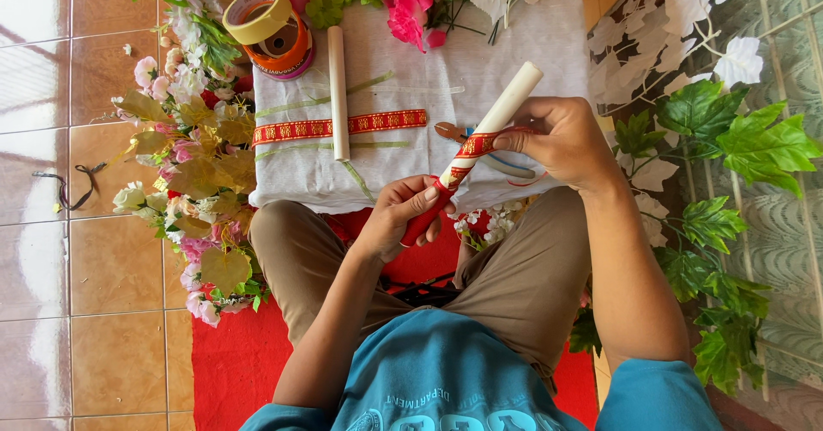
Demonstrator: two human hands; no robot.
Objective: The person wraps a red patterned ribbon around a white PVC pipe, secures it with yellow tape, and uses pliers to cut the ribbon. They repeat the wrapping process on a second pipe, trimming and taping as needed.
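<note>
Head view: a seated person's two hands meet above the lap, at the near edge of a white cloth (549, 37).
Left hand (403, 217): clenched around the lower, ribbon-covered end of a white tube (506, 105).
Right hand (561, 140): pinches a red and gold ribbon (476, 144) against the tube's middle, fingers curled.
Tube: tilted, its bare upper end pointing away past the right hand.
Beyond the left hand: a second white tube (338, 88) lies on the cloth across a flat strip of the same ribbon (343, 126).
Tape rolls (270, 28): stacked further off; their hollow centres hold nothing I can make out.
Left of the left hand: artificial flowers (193, 157) heaped on the floor.
Right of the right hand: green leaves (737, 140).
</note>
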